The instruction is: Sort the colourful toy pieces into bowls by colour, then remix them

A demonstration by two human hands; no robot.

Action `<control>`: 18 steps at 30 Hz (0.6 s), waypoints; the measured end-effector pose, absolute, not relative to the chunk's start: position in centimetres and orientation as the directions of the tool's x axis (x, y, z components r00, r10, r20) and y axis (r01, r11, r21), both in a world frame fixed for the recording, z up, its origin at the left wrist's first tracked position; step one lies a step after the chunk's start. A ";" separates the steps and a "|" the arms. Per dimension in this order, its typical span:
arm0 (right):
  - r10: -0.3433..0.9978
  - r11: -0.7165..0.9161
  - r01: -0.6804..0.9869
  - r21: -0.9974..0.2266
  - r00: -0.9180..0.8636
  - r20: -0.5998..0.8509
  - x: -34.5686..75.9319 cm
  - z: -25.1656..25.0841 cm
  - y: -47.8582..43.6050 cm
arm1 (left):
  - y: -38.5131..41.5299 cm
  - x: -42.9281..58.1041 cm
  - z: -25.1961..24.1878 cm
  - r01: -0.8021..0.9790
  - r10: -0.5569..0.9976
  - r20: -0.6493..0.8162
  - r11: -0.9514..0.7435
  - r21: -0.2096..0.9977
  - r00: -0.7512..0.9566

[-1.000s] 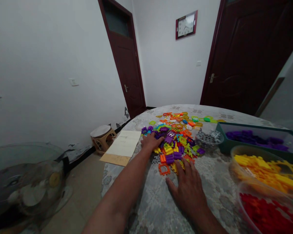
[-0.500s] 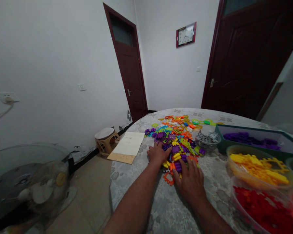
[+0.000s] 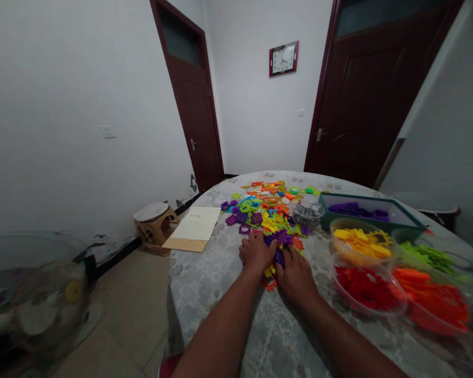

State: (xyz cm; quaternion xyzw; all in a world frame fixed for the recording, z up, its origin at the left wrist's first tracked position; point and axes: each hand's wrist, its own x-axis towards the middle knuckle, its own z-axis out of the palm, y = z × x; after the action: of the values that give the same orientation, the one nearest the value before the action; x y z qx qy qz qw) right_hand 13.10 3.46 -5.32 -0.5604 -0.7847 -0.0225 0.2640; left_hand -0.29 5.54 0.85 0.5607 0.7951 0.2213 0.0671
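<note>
Loose plastic building pieces (image 3: 274, 221) in many colours lie in a long heap across the table. At the heap's near end my left hand (image 3: 258, 254) rests palm down, its fingers a little spread over the pieces and its thumb pointing right. Close beside it, my right hand (image 3: 297, 275) curls its fingers round some purple building pieces (image 3: 279, 256). The two thumbs nearly meet. Yellow and orange pieces (image 3: 270, 283) show below, between the hands. What lies under the palms is hidden.
Clear tubs hold yellow pieces (image 3: 360, 242), red pieces (image 3: 364, 287), orange pieces (image 3: 429, 296) and green pieces (image 3: 431, 257). Behind them stand a green box (image 3: 413, 223) with purple pieces and a bowl of grey pieces (image 3: 308, 211). A paper sheet (image 3: 197, 223) lies at the table's left edge.
My view has turned to the right, bringing more tubs into sight. My hands have drawn closer together, and my right hand's fingers have curled in over the purple pieces.
</note>
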 end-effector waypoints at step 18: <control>0.819 0.480 0.714 -0.510 -0.157 0.551 17.6 -5.8 0.9 | 3.6 -3.7 1.4 0.448 0.966 0.210 -0.122 0.886 -0.152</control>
State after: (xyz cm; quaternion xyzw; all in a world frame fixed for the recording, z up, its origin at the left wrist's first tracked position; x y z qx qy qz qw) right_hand 17.61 0.93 -5.77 -0.5056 -0.7580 0.0647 0.4069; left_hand -3.71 3.56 1.45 0.5883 0.6007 0.4637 0.2795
